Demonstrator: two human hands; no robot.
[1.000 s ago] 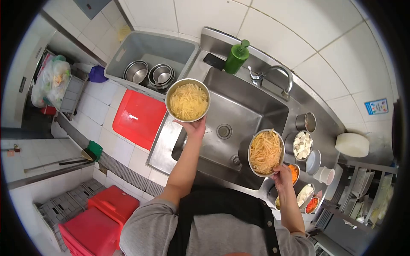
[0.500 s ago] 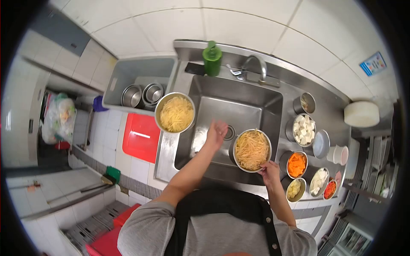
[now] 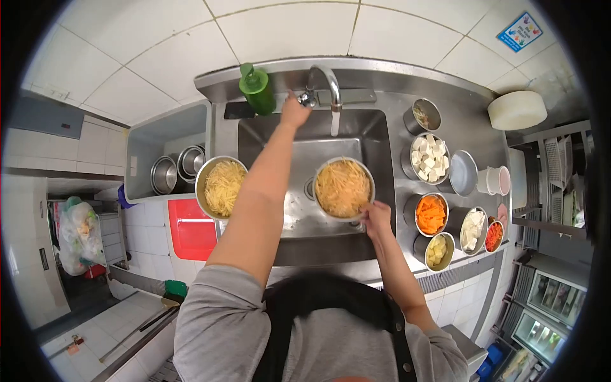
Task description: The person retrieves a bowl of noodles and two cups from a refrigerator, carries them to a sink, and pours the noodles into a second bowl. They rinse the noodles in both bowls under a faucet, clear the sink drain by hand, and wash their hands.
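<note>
My left hand (image 3: 296, 113) is on the handle of the tap (image 3: 308, 99), its fingers closed round it. A short stream of water shows below the spout (image 3: 335, 114). With my right hand (image 3: 375, 216) I grip the rim of a metal bowl (image 3: 344, 188) of orange-yellow shreds, held over the sink (image 3: 296, 223). Another metal bowl (image 3: 223, 187) with pale yellow shreds stands at the sink's left edge, partly behind my left forearm.
Right of the sink stand bowls of white cubes (image 3: 429, 158), orange pieces (image 3: 431, 214) and yellow pieces (image 3: 437, 252). A green bottle (image 3: 257, 90) is behind the sink. At the left are a grey bin (image 3: 137, 153) with metal bowls and a red lid (image 3: 191, 230).
My left hand has moved from over the sink up to the tap handle, and water now shows at the spout. The view has shifted, and the right-hand bowl is farther back in the sink.
</note>
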